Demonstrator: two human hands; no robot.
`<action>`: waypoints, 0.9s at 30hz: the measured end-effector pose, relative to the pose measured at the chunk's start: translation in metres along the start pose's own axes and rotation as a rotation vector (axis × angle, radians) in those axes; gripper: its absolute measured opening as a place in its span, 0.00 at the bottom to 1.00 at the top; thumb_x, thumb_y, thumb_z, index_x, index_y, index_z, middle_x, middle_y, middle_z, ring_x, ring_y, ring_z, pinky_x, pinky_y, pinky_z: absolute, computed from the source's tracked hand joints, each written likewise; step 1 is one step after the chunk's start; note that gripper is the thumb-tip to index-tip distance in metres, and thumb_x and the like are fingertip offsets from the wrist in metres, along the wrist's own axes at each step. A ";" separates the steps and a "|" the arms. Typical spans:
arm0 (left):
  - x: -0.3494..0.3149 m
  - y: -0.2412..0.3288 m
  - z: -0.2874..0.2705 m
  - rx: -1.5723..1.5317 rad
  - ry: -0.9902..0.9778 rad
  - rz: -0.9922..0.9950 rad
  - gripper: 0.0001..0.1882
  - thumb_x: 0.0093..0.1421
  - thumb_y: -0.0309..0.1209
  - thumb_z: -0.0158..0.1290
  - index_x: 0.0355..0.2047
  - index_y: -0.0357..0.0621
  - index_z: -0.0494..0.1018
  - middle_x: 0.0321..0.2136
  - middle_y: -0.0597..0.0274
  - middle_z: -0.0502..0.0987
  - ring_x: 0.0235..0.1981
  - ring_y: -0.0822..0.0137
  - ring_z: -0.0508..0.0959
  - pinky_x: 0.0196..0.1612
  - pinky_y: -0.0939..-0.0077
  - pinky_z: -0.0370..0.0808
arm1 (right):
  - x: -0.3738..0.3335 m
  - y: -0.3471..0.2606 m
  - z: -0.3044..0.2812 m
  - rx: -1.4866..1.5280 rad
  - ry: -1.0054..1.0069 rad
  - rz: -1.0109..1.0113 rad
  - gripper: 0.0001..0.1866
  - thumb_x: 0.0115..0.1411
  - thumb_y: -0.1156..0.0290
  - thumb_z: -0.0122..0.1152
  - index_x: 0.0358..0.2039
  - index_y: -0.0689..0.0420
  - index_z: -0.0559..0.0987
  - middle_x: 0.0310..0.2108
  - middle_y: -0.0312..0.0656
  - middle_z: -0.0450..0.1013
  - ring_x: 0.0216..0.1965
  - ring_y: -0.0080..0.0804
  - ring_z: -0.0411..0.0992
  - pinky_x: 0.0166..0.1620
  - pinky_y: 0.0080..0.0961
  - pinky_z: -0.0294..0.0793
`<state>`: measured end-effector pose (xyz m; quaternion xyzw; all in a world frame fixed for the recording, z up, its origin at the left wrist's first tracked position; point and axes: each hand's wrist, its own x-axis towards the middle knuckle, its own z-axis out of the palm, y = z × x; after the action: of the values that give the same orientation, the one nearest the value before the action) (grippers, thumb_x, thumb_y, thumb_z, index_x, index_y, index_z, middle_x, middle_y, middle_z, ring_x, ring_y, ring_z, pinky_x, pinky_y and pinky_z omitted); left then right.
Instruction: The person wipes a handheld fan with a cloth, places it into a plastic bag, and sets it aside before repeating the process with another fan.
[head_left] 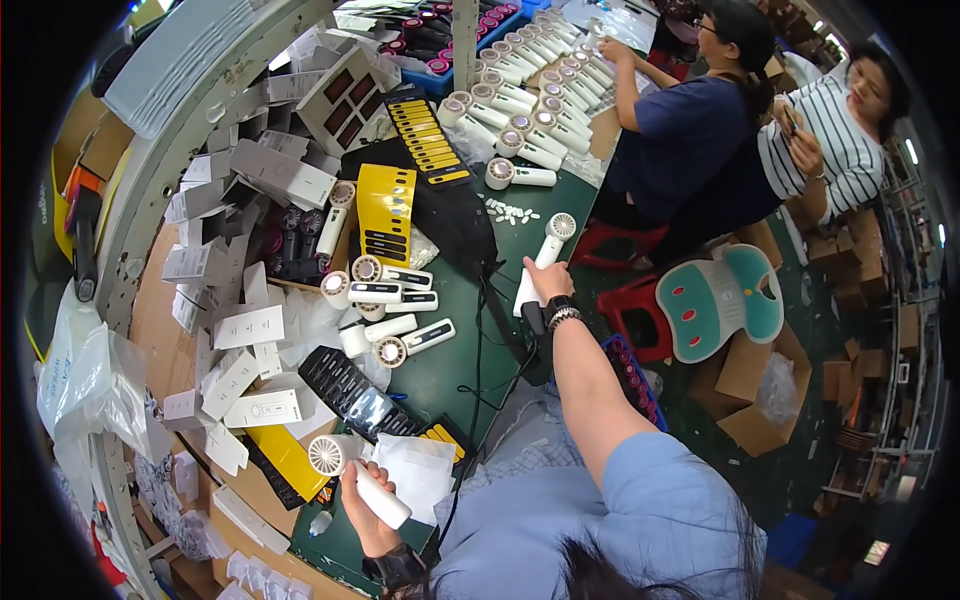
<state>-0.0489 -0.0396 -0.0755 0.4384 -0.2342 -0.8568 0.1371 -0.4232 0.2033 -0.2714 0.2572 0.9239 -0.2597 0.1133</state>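
Note:
My left hand (362, 515) is closed around the handle of a white handheld fan (334, 455), whose round slotted head points up and left. Out to the right, my right hand (548, 281) grips a second white handheld fan (560, 228) by its handle, at the green table's (470, 345) edge. Between the two hands lies a pile of similar white fans (390, 300). A white sheet (414, 474) and a black tray (350, 392) are beside the left hand's fan. Small white pieces (510, 212) are scattered beyond the right hand.
Yellow label sheets (385, 210) and open white boxes (270, 172) crowd the left side. Rows of white fans (540, 95) cover the far end. Black cables (482, 330) hang over the table edge. Two people (690, 130) and a teal-and-white seat (705, 310) are on the right.

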 end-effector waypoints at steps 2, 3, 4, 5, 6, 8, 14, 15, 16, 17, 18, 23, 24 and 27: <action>-0.002 -0.002 0.002 -0.004 0.016 0.002 0.11 0.59 0.37 0.48 0.32 0.43 0.64 0.20 0.64 0.66 0.21 0.73 0.67 0.19 0.81 0.67 | 0.009 -0.001 0.001 -0.039 -0.009 -0.007 0.38 0.47 0.40 0.56 0.42 0.66 0.72 0.36 0.57 0.74 0.43 0.51 0.71 0.46 0.39 0.69; -0.003 -0.004 0.005 0.030 0.012 0.045 0.10 0.58 0.35 0.48 0.33 0.42 0.64 0.21 0.64 0.66 0.20 0.73 0.67 0.20 0.82 0.67 | 0.015 0.000 -0.002 -0.018 -0.065 -0.051 0.37 0.48 0.41 0.55 0.41 0.66 0.71 0.33 0.56 0.74 0.41 0.49 0.72 0.44 0.38 0.70; -0.005 -0.005 0.009 0.062 0.010 0.089 0.10 0.58 0.34 0.48 0.33 0.42 0.64 0.21 0.64 0.66 0.20 0.72 0.67 0.20 0.82 0.68 | 0.020 0.000 -0.005 0.002 -0.123 -0.098 0.36 0.48 0.41 0.55 0.41 0.65 0.71 0.30 0.54 0.74 0.38 0.47 0.73 0.41 0.36 0.71; -0.008 -0.006 0.014 0.095 0.006 0.131 0.10 0.58 0.33 0.48 0.34 0.41 0.64 0.21 0.64 0.66 0.20 0.72 0.67 0.21 0.82 0.68 | 0.024 0.002 -0.008 0.023 -0.179 -0.143 0.35 0.49 0.41 0.54 0.40 0.65 0.70 0.27 0.52 0.74 0.36 0.45 0.74 0.38 0.35 0.72; -0.011 -0.006 0.021 0.093 0.009 0.132 0.10 0.58 0.33 0.48 0.34 0.41 0.64 0.21 0.64 0.66 0.20 0.72 0.67 0.21 0.82 0.68 | 0.025 0.010 -0.014 0.020 -0.182 -0.145 0.35 0.49 0.41 0.54 0.40 0.65 0.70 0.27 0.52 0.74 0.36 0.45 0.74 0.38 0.35 0.72; -0.019 0.000 0.039 0.280 -0.244 0.259 0.12 0.55 0.33 0.50 0.36 0.41 0.64 0.22 0.63 0.66 0.20 0.72 0.67 0.23 0.81 0.68 | 0.015 0.020 -0.025 0.744 -0.724 -0.158 0.31 0.51 0.43 0.53 0.37 0.63 0.70 0.19 0.46 0.71 0.26 0.36 0.71 0.30 0.27 0.68; -0.009 0.019 0.098 1.123 -0.900 0.844 0.19 0.40 0.29 0.60 0.34 0.43 0.66 0.44 0.51 0.72 0.29 0.63 0.77 0.27 0.76 0.73 | -0.126 -0.028 -0.104 1.508 -1.839 -0.311 0.24 0.54 0.48 0.52 0.34 0.58 0.68 0.10 0.36 0.63 0.11 0.21 0.56 0.18 0.17 0.52; -0.016 0.020 0.122 1.258 -0.928 0.937 0.20 0.37 0.28 0.60 0.32 0.44 0.67 0.47 0.52 0.70 0.25 0.63 0.76 0.25 0.75 0.72 | -0.140 -0.034 -0.107 1.557 -1.966 -0.393 0.24 0.53 0.47 0.53 0.34 0.58 0.67 0.10 0.36 0.63 0.10 0.20 0.54 0.18 0.18 0.51; -0.024 0.020 0.140 1.394 -0.952 1.030 0.20 0.34 0.27 0.60 0.31 0.45 0.67 0.50 0.52 0.68 0.22 0.62 0.75 0.23 0.75 0.72 | -0.153 -0.039 -0.111 1.562 -1.963 -0.388 0.24 0.53 0.47 0.53 0.34 0.58 0.67 0.10 0.36 0.63 0.10 0.20 0.54 0.18 0.18 0.51; -0.026 0.015 0.152 1.395 -0.961 1.030 0.20 0.34 0.27 0.60 0.31 0.45 0.67 0.50 0.52 0.68 0.22 0.62 0.75 0.23 0.75 0.72 | -0.163 -0.045 -0.117 1.599 -2.048 -0.423 0.24 0.52 0.48 0.53 0.33 0.58 0.67 0.10 0.35 0.63 0.11 0.20 0.55 0.19 0.17 0.52; -0.028 0.011 0.162 1.444 -0.985 1.058 0.19 0.34 0.27 0.61 0.28 0.44 0.66 0.50 0.51 0.68 0.22 0.62 0.75 0.22 0.75 0.71 | -0.171 -0.050 -0.122 1.634 -2.133 -0.460 0.23 0.51 0.49 0.53 0.32 0.58 0.66 0.10 0.35 0.64 0.12 0.19 0.55 0.19 0.17 0.52; -0.038 0.004 0.168 1.542 -1.008 1.205 0.17 0.33 0.27 0.62 0.24 0.44 0.65 0.50 0.50 0.68 0.19 0.64 0.74 0.19 0.77 0.70 | -0.210 -0.058 -0.135 1.787 -2.350 -0.381 0.22 0.48 0.51 0.54 0.32 0.58 0.66 0.11 0.34 0.65 0.13 0.19 0.56 0.21 0.16 0.52; -0.040 0.003 0.168 1.534 -1.016 1.247 0.18 0.33 0.27 0.62 0.23 0.45 0.65 0.50 0.51 0.68 0.18 0.64 0.74 0.19 0.77 0.70 | -0.213 -0.055 -0.137 1.789 -2.347 -0.383 0.22 0.48 0.51 0.54 0.32 0.58 0.66 0.11 0.34 0.65 0.13 0.19 0.56 0.21 0.16 0.52; -0.047 0.001 0.170 1.548 -1.031 1.281 0.18 0.32 0.27 0.62 0.23 0.45 0.65 0.50 0.52 0.68 0.18 0.65 0.74 0.19 0.77 0.69 | -0.220 -0.049 -0.141 1.762 -2.267 -0.276 0.23 0.47 0.51 0.54 0.32 0.58 0.66 0.10 0.35 0.65 0.13 0.19 0.55 0.20 0.15 0.51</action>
<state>-0.1602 0.0284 0.0431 -0.2015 -0.9125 -0.3316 0.1297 -0.2747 0.1517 -0.0567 -0.1884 -0.1028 -0.8043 0.5541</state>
